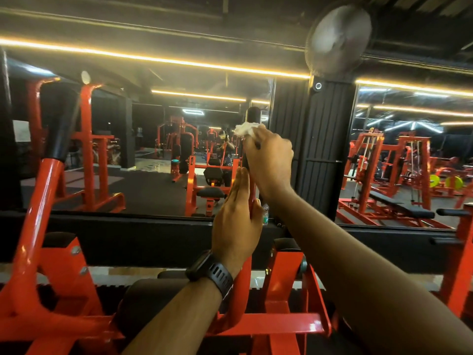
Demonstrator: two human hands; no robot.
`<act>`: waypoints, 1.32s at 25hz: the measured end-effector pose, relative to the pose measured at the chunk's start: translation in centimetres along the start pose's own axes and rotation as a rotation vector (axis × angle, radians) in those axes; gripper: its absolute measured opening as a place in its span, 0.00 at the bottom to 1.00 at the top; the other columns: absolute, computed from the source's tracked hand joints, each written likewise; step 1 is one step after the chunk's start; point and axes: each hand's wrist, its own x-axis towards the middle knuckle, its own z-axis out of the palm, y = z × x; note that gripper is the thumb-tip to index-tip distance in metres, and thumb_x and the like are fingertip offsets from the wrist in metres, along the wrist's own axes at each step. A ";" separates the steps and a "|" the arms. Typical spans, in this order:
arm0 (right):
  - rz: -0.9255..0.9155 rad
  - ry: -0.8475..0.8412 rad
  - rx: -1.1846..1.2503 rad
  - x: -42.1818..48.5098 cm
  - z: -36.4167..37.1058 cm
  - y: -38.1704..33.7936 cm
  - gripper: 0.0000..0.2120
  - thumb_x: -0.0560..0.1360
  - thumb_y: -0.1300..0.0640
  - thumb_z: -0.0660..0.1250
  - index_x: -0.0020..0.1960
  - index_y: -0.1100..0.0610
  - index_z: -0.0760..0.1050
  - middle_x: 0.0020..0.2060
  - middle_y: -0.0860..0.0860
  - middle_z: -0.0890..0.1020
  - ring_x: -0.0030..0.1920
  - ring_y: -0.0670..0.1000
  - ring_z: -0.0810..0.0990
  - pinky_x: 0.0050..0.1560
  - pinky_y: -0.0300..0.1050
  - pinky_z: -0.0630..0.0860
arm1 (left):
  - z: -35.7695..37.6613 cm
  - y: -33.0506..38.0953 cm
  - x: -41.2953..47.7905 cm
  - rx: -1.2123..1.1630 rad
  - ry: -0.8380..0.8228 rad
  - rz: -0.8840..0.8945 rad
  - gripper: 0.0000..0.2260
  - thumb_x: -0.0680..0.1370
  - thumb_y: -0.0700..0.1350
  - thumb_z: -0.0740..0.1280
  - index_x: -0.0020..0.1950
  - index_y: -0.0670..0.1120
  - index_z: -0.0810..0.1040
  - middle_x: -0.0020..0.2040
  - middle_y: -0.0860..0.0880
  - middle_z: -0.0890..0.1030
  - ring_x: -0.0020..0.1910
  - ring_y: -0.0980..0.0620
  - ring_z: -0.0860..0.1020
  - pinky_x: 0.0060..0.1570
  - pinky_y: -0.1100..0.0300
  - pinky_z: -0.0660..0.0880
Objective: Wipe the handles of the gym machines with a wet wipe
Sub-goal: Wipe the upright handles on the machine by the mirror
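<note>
A red gym machine [281, 321] stands right before me with two upright levers. The right lever's black handle [253, 114] rises at centre. My right hand [268, 160] grips that handle with a white wet wipe [244, 129] bunched between fingers and grip. My left hand [236, 216], with a black watch on its wrist, has straight fingers laid against the red bar just below the handle. The left lever's black handle [62, 121] stands free at the left.
A wall mirror [153, 149] behind the machine reflects more red machines and a black floor. A black pillar [325, 149] carries a fan [340, 39] at the top right. Benches and weight racks [389, 180] fill the right side.
</note>
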 end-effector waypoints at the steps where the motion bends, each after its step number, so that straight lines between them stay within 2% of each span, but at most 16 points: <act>1: -0.069 -0.044 -0.049 -0.1 -0.2 0.4 0.10 0.83 0.56 0.60 0.59 0.58 0.77 0.47 0.53 0.83 0.33 0.42 0.77 0.32 0.35 0.73 | 0.0 0.1 0.0 -0.002 0.003 -0.012 0.32 0.82 0.49 0.64 0.82 0.55 0.51 0.79 0.51 0.63 0.73 0.50 0.70 0.62 0.52 0.77; 3: -0.268 -0.137 -0.204 -0.7 -0.6 1.1 0.12 0.82 0.57 0.61 0.62 0.60 0.75 0.64 0.58 0.76 0.40 0.44 0.79 0.38 0.35 0.77 | 0.0 0.1 0.0 -0.008 0.019 -0.016 0.30 0.82 0.49 0.65 0.81 0.54 0.56 0.77 0.52 0.67 0.70 0.50 0.73 0.58 0.56 0.79; 4: -0.354 -0.136 -0.220 -0.9 -0.6 1.5 0.11 0.82 0.58 0.61 0.61 0.60 0.76 0.65 0.58 0.76 0.41 0.46 0.81 0.39 0.35 0.78 | 0.0 0.1 0.1 -0.005 0.020 -0.012 0.31 0.82 0.48 0.66 0.81 0.54 0.55 0.78 0.52 0.67 0.68 0.51 0.74 0.55 0.58 0.79; 5: -0.383 -0.113 -0.175 -0.9 -0.8 1.6 0.09 0.82 0.60 0.62 0.60 0.60 0.77 0.60 0.56 0.79 0.40 0.45 0.82 0.39 0.34 0.78 | -0.1 0.1 0.1 0.003 0.014 -0.008 0.33 0.82 0.47 0.65 0.82 0.56 0.50 0.78 0.51 0.65 0.68 0.50 0.75 0.54 0.59 0.80; 7: -0.302 -0.032 -0.050 -0.5 -1.4 1.3 0.09 0.82 0.61 0.62 0.59 0.59 0.78 0.47 0.51 0.82 0.37 0.43 0.81 0.37 0.32 0.78 | -0.2 0.3 0.1 0.015 -0.008 -0.023 0.36 0.82 0.47 0.65 0.79 0.59 0.42 0.79 0.50 0.64 0.69 0.48 0.75 0.56 0.53 0.81; 9: -0.240 -0.042 -0.042 -0.1 -1.7 1.0 0.09 0.82 0.62 0.62 0.59 0.60 0.78 0.46 0.52 0.83 0.39 0.45 0.82 0.38 0.34 0.79 | -0.2 0.6 -0.1 0.030 -0.008 -0.037 0.35 0.83 0.47 0.64 0.77 0.60 0.40 0.79 0.49 0.64 0.70 0.47 0.74 0.58 0.52 0.80; 11: -0.201 -0.069 -0.064 -0.3 -1.8 1.4 0.08 0.82 0.62 0.61 0.55 0.60 0.79 0.43 0.50 0.82 0.38 0.40 0.81 0.37 0.30 0.75 | -0.4 0.7 -0.1 0.031 0.000 -0.026 0.35 0.83 0.47 0.64 0.77 0.59 0.40 0.79 0.49 0.63 0.70 0.47 0.73 0.58 0.51 0.80; 14: 0.099 -0.055 0.136 -2.0 -2.1 1.8 0.11 0.83 0.63 0.60 0.46 0.54 0.76 0.35 0.43 0.76 0.30 0.35 0.75 0.29 0.28 0.70 | -0.4 0.4 -0.2 -0.001 0.001 -0.017 0.36 0.82 0.46 0.64 0.77 0.59 0.39 0.81 0.51 0.57 0.73 0.47 0.71 0.60 0.50 0.79; 17: 0.127 -0.047 0.259 -3.4 -1.7 1.6 0.11 0.82 0.63 0.60 0.47 0.53 0.79 0.33 0.45 0.78 0.31 0.41 0.75 0.29 0.34 0.73 | -0.2 0.4 -0.2 0.013 0.003 -0.007 0.37 0.82 0.45 0.65 0.79 0.57 0.41 0.81 0.51 0.57 0.73 0.48 0.71 0.59 0.52 0.80; 19: 0.158 -0.023 0.330 -2.7 -1.5 1.4 0.10 0.83 0.61 0.61 0.55 0.55 0.81 0.34 0.47 0.81 0.33 0.45 0.78 0.32 0.38 0.75 | -0.2 0.3 0.0 0.018 0.015 -0.009 0.37 0.82 0.45 0.66 0.81 0.55 0.44 0.81 0.51 0.58 0.72 0.48 0.72 0.57 0.53 0.80; 21: 0.211 -0.029 0.378 -2.2 -1.6 1.5 0.11 0.83 0.61 0.61 0.61 0.56 0.80 0.38 0.43 0.82 0.37 0.46 0.81 0.36 0.38 0.78 | -0.1 0.2 0.2 0.027 0.007 -0.023 0.37 0.82 0.46 0.65 0.81 0.55 0.43 0.80 0.49 0.61 0.70 0.47 0.74 0.55 0.53 0.81; 23: 0.189 -0.055 0.335 -2.9 -1.8 1.8 0.10 0.82 0.61 0.62 0.56 0.57 0.81 0.35 0.40 0.79 0.35 0.44 0.80 0.34 0.32 0.77 | -0.1 0.3 0.0 0.027 -0.003 -0.028 0.37 0.82 0.46 0.65 0.79 0.57 0.41 0.79 0.48 0.63 0.68 0.47 0.75 0.53 0.55 0.81; 25: 0.183 -0.048 0.344 -3.5 -1.7 1.5 0.10 0.82 0.60 0.62 0.47 0.55 0.80 0.31 0.46 0.79 0.31 0.45 0.78 0.30 0.36 0.76 | -0.2 0.3 -0.1 0.017 0.001 -0.021 0.37 0.82 0.46 0.65 0.78 0.59 0.40 0.79 0.49 0.64 0.67 0.48 0.76 0.50 0.58 0.81; 28: 0.299 -0.017 0.379 -3.0 -1.3 1.4 0.09 0.83 0.59 0.62 0.51 0.55 0.81 0.34 0.49 0.81 0.31 0.49 0.78 0.32 0.45 0.79 | -0.1 0.4 0.1 0.020 -0.013 -0.027 0.37 0.82 0.47 0.65 0.78 0.59 0.39 0.80 0.49 0.62 0.67 0.49 0.76 0.46 0.65 0.78; 30: 0.245 -0.045 0.341 -3.6 -1.4 1.3 0.09 0.83 0.58 0.62 0.49 0.55 0.81 0.34 0.52 0.81 0.32 0.52 0.78 0.32 0.44 0.78 | -0.2 0.4 -0.1 0.018 -0.019 -0.024 0.37 0.82 0.46 0.64 0.78 0.59 0.39 0.80 0.48 0.63 0.65 0.49 0.77 0.44 0.66 0.78; 33: 0.199 0.003 0.356 -0.6 -1.5 1.3 0.09 0.82 0.57 0.63 0.46 0.54 0.79 0.31 0.47 0.78 0.28 0.45 0.74 0.27 0.37 0.72 | -0.2 0.6 -0.2 0.018 -0.006 -0.022 0.36 0.82 0.47 0.64 0.78 0.59 0.40 0.80 0.50 0.60 0.70 0.48 0.73 0.58 0.56 0.79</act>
